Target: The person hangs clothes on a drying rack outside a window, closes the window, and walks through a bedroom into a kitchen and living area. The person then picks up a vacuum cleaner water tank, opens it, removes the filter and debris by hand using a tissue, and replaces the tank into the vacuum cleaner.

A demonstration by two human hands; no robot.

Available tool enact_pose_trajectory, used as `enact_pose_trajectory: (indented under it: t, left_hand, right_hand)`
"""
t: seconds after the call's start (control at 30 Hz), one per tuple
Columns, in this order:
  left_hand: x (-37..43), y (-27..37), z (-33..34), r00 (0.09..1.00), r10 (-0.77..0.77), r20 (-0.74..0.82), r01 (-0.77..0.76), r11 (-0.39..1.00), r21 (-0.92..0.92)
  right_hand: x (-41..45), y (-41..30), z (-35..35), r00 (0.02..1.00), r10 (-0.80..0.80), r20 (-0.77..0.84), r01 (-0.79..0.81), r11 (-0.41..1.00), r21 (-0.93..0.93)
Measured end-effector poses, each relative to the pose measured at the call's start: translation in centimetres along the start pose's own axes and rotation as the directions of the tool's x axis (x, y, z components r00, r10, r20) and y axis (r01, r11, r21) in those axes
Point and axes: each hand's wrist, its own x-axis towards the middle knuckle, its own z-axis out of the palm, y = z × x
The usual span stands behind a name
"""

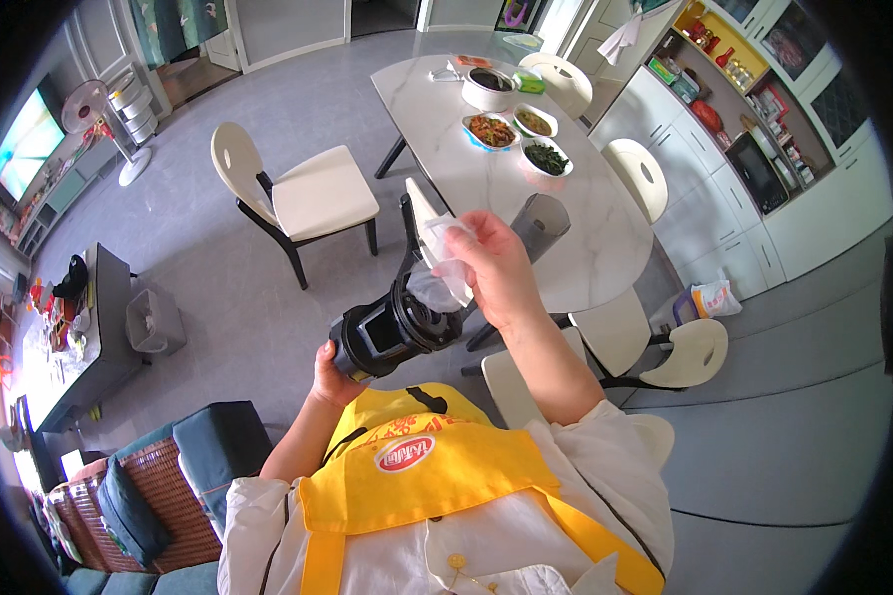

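Observation:
In my left hand (335,375), low in the middle of the view, is a black cylindrical appliance part (368,338) with a dark rectangular panel on its side. It is tilted, its round open-looking end towards the table. My right hand (495,271) pinches a thin whitish translucent sheet (446,253), perhaps a wipe or plastic film, between thumb and fingers. The sheet's lower part hangs against that round end; I cannot tell how far it reaches inside. Beyond my right hand, a grey see-through container (542,223) is on the marble-patterned table (588,260).
On the table are a white pot (489,97), dishes of food (547,158) and a green packet (528,82). White chairs (327,193) stand around it. A grey bin (152,323) and a sofa (134,506) are at left, white cabinets (707,193) at right.

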Motion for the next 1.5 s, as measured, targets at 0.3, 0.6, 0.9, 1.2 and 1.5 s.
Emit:
enact_pose_trajectory:
  t: [0.3,0.6,0.9,1.2,1.5]
  left_hand:
    - [0.5,0.0,-0.1,0.999,0.032,0.018,-0.032,0.999,-0.016]
    - [0.1,1.5,0.2,0.996,0.082,0.017,-0.083,0.996,0.022]
    - [-0.2,1.7,0.4,0.996,0.078,0.051,-0.081,0.995,0.057]
    - [-1.2,1.7,0.2,0.991,0.130,0.038,-0.131,0.991,0.034]
    - [-1.2,1.6,-0.4,0.995,0.099,0.017,-0.099,0.995,-0.008]
  right_hand:
    - [-0.8,4.1,-1.1,0.920,-0.233,-0.316,0.200,0.971,-0.133]
    - [-2.0,1.6,-1.3,0.886,-0.400,0.233,0.435,0.547,-0.715]
    - [-0.7,1.8,0.6,0.828,-0.353,0.436,0.531,0.241,-0.812]
    - [-0.7,0.2,0.0,0.941,0.004,0.338,0.233,0.718,-0.656]
    - [-0.6,0.0,-1.2,0.884,-0.345,0.316,0.468,0.648,-0.601]
